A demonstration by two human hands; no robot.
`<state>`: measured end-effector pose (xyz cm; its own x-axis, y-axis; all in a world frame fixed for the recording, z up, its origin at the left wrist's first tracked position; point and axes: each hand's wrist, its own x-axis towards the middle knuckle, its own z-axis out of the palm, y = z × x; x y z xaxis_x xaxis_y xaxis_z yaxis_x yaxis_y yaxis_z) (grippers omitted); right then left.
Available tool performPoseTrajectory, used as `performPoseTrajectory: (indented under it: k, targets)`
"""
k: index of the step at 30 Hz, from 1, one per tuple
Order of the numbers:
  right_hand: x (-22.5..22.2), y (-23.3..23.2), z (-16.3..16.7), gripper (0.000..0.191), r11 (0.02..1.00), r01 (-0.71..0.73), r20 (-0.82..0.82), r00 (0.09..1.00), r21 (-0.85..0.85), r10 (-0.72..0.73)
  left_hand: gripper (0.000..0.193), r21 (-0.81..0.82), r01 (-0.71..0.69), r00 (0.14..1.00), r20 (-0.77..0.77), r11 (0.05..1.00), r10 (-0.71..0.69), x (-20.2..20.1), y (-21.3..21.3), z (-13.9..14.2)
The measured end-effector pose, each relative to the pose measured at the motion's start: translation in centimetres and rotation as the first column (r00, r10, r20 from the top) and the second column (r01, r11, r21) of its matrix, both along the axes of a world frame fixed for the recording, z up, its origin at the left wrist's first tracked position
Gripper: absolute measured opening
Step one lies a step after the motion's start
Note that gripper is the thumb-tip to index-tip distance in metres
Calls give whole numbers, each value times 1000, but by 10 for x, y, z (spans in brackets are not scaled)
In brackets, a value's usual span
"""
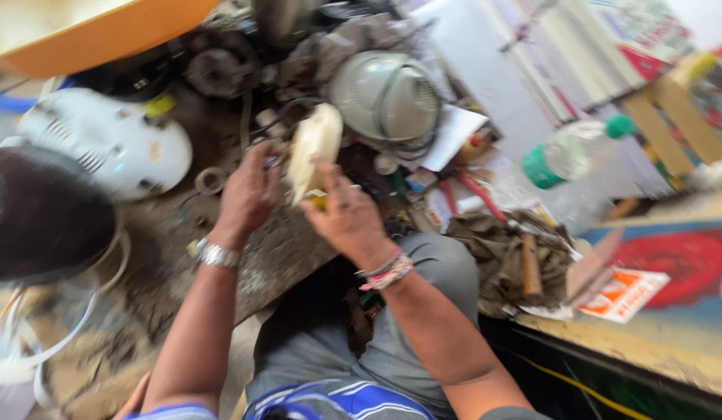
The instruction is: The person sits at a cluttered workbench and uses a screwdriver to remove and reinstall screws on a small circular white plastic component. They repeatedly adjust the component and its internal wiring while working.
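Hands [299, 198] both gripping cream casing [314, 148] | casing between them | above cluttered workbench [283, 257]

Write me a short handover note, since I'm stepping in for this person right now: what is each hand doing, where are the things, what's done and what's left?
Left hand: closed on a small tool, too blurred to identify, its tip at the cream plastic part.
Right hand: grips the cream plastic part from below, holding it up over the lap.
Around: white fan housing at left, grey domed grille just behind the part, red-handled pliers and a plastic bottle at right, hammer on the cloth.
Done: the part is in hand, off the cluttered bench.
Left: the work on the part seems unfinished; blur hides detail.
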<state>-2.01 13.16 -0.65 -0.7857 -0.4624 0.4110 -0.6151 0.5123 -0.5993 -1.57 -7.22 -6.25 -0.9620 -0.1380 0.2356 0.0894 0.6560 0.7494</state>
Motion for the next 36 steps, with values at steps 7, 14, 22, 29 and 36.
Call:
performPoseTrajectory:
  k: [7,14,22,29,36]
  targets:
    - [-16,25,38,61,990,-112,281,956,86,83,41,2,-17,990,139,1000,17,1,-2,1]
    - [-74,16,58,35,951,-134,-169,982,-278,89,41,-19,-6,1000,20,1000,6,3,1,1]
    - [-95,-22,12,41,896,-181,-18,982,-406,190,44,-2,-17,999,30,1000,17,7,5,4]
    - [-88,-31,10,40,899,-179,-14,982,-399,189,46,4,-17,1000,-5,1000,17,6,4,2]
    - [-83,-33,12,38,920,-128,-44,992,-370,121,48,-2,-13,1000,12,1000,13,7,5,-1]
